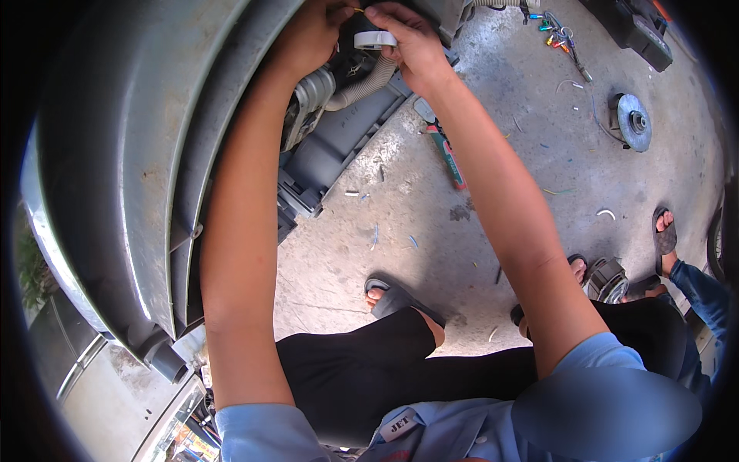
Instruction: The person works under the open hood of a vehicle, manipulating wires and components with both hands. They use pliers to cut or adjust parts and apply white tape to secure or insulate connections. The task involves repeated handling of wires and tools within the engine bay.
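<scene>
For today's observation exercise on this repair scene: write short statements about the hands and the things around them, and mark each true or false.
1. Both hands work at the underside of the grey machine. True.
2. The right hand touches a white ring-shaped part. True.
3. The left hand holds the green-handled tool. False: it lies on the concrete floor.
4. The corrugated hose is bright red. False: it is grey.
5. A metal disc lies on the floor. True.

Both hands' fingertips (362,9) (at the grey machine (138,154)) are cut off by the top edge.
</scene>
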A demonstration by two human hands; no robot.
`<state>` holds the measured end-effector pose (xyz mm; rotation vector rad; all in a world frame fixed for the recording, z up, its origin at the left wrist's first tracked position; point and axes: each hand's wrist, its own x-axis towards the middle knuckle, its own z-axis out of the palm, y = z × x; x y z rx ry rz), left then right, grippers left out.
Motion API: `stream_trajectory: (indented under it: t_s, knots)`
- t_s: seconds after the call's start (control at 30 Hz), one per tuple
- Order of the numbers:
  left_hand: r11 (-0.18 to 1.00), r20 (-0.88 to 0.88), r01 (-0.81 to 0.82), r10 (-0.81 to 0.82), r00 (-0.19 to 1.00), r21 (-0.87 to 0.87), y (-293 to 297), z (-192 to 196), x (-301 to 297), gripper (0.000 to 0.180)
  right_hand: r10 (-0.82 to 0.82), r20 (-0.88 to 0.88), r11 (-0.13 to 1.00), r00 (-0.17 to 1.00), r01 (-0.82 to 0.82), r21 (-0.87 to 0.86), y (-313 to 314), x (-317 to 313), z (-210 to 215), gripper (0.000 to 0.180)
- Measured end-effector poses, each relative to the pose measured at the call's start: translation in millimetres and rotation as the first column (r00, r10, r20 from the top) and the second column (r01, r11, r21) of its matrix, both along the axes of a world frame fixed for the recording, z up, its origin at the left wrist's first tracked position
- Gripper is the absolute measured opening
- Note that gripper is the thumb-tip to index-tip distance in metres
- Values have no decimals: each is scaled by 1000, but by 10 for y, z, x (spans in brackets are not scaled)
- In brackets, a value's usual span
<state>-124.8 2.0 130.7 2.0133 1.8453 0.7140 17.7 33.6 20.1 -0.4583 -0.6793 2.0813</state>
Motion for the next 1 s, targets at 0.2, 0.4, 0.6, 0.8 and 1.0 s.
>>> stream_trajectory:
  t_s: [0.2,0.4,0.6,0.8,1.0]
  knots:
    - [1000,33,-3,4,999,-16,25,-81,-46,12,-204,93,952,975,175,250,39,-103,99,12]
    - [995,13,-89,90,996,-35,8,-107,-68,17,-345,143,877,928,265,400,107,-255,128,13]
    - [973,192,-117,155,969,-198,21,-1,19,22,-450,226,825,864,306,474,114,-224,92,14]
    - [981,339,-73,131,932,-177,56,-93,-89,20,-392,99,879,915,341,334,127,-346,116,13]
    - [987,97,-150,155,983,-56,38,-28,-61,15,-446,257,888,857,388,248,-8,-325,161,28]
